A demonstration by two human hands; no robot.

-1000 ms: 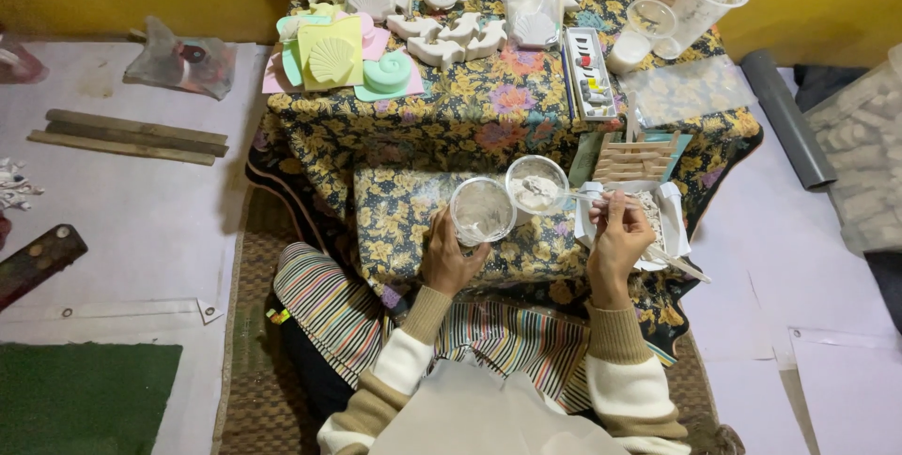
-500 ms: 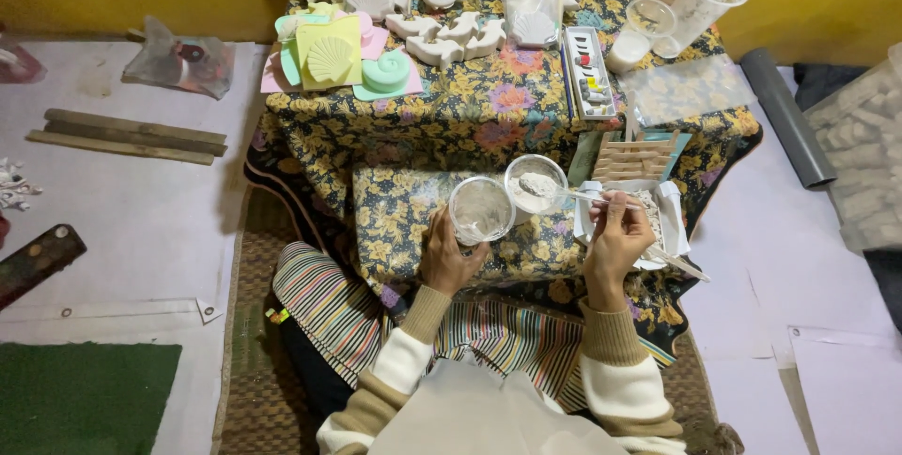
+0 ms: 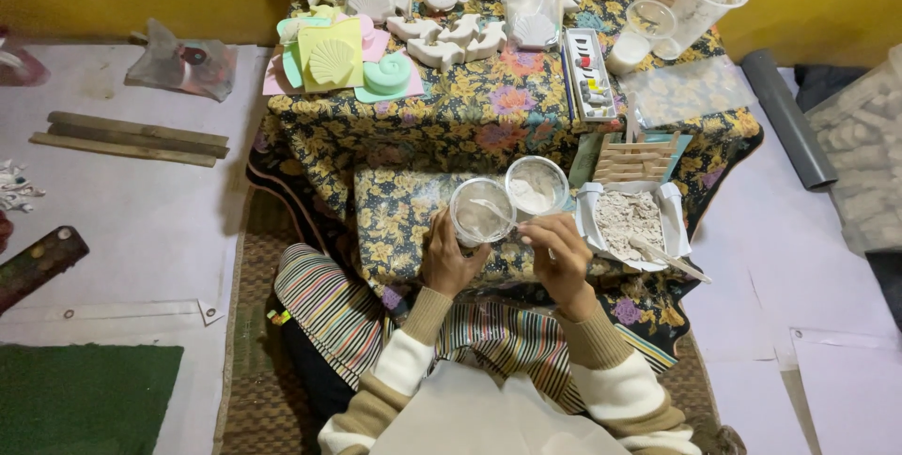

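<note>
Plastic cup [image 3: 481, 212]: clear, held upright over the flowered worktop [image 3: 470, 117], a stirrer seen inside.
Left hand [image 3: 449, 262]: closed around the cup from below.
Right hand [image 3: 562, 258]: fingers curled at the cup's 4 o'clock; what is pinched cannot be told.
Second cup [image 3: 536, 185]: white powder inside, touching the first at 2 o'clock.
Powder tray [image 3: 631, 220]: at 3 o'clock, a spoon [image 3: 669, 258] resting in it.

A clear plastic cup [image 3: 482, 212] smeared white inside stands upright on the flowered cloth near the front edge of the low table [image 3: 404, 220], touching a second clear cup [image 3: 536, 186] just behind it to the right — this one upright too, holding white powder.
</note>
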